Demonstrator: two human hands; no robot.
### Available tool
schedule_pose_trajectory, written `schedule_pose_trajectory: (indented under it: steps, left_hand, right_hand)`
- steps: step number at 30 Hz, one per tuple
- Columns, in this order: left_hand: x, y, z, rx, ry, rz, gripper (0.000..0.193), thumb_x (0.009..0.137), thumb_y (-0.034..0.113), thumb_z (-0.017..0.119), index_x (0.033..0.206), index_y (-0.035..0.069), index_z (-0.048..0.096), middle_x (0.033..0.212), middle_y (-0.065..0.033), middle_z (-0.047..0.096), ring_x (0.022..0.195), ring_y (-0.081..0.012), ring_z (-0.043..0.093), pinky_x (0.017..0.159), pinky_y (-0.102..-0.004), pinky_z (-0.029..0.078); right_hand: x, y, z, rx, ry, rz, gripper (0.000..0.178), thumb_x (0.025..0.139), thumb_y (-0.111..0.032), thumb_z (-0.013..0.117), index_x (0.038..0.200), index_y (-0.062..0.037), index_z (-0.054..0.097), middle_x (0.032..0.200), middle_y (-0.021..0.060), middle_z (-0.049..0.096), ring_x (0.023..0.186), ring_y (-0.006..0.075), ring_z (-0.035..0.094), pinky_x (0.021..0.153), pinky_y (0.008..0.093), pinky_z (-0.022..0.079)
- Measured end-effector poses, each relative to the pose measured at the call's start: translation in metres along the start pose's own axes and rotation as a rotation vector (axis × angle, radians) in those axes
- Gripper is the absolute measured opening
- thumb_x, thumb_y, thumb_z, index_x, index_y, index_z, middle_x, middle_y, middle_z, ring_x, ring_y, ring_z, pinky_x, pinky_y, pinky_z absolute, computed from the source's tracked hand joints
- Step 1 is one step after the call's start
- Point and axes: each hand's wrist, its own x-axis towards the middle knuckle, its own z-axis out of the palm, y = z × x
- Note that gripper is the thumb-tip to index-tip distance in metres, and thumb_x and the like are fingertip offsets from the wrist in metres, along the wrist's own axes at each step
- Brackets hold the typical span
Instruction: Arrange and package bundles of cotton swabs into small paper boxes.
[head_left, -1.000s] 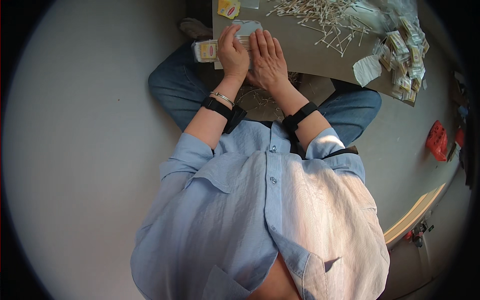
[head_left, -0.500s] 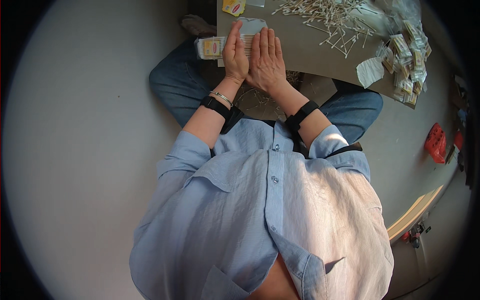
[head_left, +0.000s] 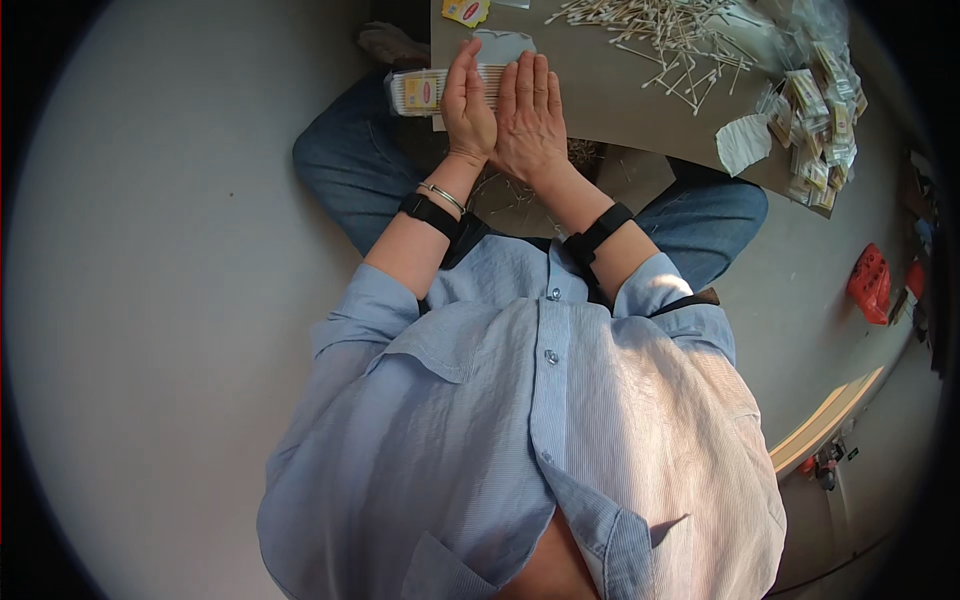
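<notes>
swab pack (head_left: 421,93): overhangs left edge of counter (head_left: 625,115), beneath left hand (head_left: 468,120) and right hand (head_left: 531,135). fingers straight, close together, pinching nothing visible. likely light, slick, crushable; grip both ends.

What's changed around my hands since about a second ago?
Very little: the right hand has edged slightly left, closer to the left hand. Nothing was visibly gripped or let go. The flat clear pack of cotton swabs is still at the hands; the loose white-tipped swab pile looks the same.
</notes>
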Motion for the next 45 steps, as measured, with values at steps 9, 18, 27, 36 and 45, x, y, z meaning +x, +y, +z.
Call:
schedule_pose_trajectory:
  steps: [9,18,27,36,45]
  left_hand:
    - [0.006,0.003,-0.002,-0.024,0.006,-0.053,0.036,0.1,0.014,0.035,0.13,-0.002,0.046,0.136,-0.0125,0.046,0.129,-0.0188,0.039,0.111,-0.0305,0.026]
    - [0.004,0.002,-0.004,-0.078,0.059,-0.053,0.035,0.099,0.014,0.036,0.127,-0.004,0.048,0.132,-0.0131,0.049,0.125,-0.0195,0.043,0.11,-0.0321,0.029]
    - [0.005,0.001,-0.003,-0.079,0.073,-0.036,0.035,0.099,0.015,0.036,0.126,-0.003,0.05,0.131,-0.0151,0.05,0.125,-0.0223,0.044,0.108,-0.0328,0.031]
    - [0.004,0.005,-0.005,0.125,0.027,-0.002,0.035,0.099,0.014,0.036,0.127,-0.001,0.05,0.135,-0.0161,0.047,0.13,-0.0239,0.04,0.109,-0.0323,0.029]
    - [0.004,0.0,-0.011,-0.028,0.048,-0.006,0.033,0.099,0.012,0.037,0.125,-0.001,0.052,0.129,-0.0127,0.052,0.124,-0.02,0.045,0.109,-0.0313,0.03]
  right_hand:
    - [-0.003,0.001,-0.005,-0.021,-0.023,-0.065,0.081,0.077,-0.034,0.052,0.136,0.0132,0.024,0.145,0.0326,0.017,0.139,0.0461,0.008,0.114,0.0491,0.005]
    - [-0.002,0.003,-0.003,-0.066,-0.03,-0.073,0.081,0.078,-0.035,0.05,0.136,0.0138,0.024,0.145,0.0334,0.018,0.138,0.0468,0.01,0.113,0.0501,0.006]
    - [-0.001,-0.003,-0.003,-0.034,-0.05,-0.056,0.084,0.077,-0.036,0.053,0.137,0.0142,0.022,0.145,0.0336,0.016,0.138,0.0481,0.008,0.113,0.0515,0.005]
    - [-0.001,-0.005,0.005,-0.014,-0.026,-0.056,0.085,0.078,-0.039,0.051,0.137,0.014,0.021,0.146,0.0325,0.016,0.139,0.0458,0.007,0.114,0.0502,0.005]
    - [0.001,-0.008,0.004,-0.052,-0.055,-0.054,0.087,0.078,-0.041,0.052,0.138,0.0129,0.021,0.146,0.0315,0.016,0.139,0.0453,0.007,0.114,0.0495,0.004]
